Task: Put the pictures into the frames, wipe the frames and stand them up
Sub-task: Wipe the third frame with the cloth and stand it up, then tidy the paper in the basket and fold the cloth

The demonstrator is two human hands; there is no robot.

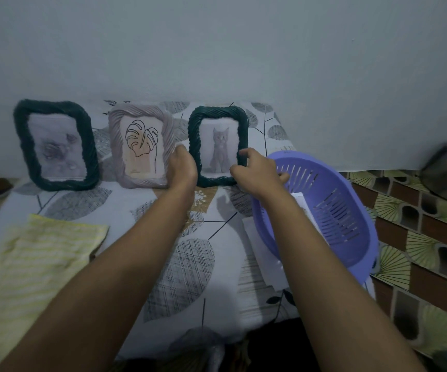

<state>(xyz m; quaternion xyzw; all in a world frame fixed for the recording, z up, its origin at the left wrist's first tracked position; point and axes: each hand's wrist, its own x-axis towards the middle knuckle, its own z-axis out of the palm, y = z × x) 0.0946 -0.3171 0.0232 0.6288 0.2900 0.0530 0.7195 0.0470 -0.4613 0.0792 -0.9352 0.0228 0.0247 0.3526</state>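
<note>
Three picture frames stand against the wall on a leaf-patterned sheet (pixel 126 208). A dark green frame (pixel 24 146) with a flower picture is at the left. Beside it is a grey frame (pixel 114 146) with a leaf drawing. A smaller dark green frame (pixel 218 110) with a cat picture is at the right. My left hand (pixel 182 167) holds the cat frame's left edge, close to the grey frame. My right hand (pixel 257 171) pinches its lower right corner between thumb and forefinger. The left fingertips are hidden.
A yellow striped cloth (pixel 37 253) lies flat at the front left. A purple slotted basket (pixel 351 237) sits tilted at the right with white paper (pixel 301 200) in it and another white sheet (pixel 260 245) under it. A patterned mat (pixel 418 237) lies further right.
</note>
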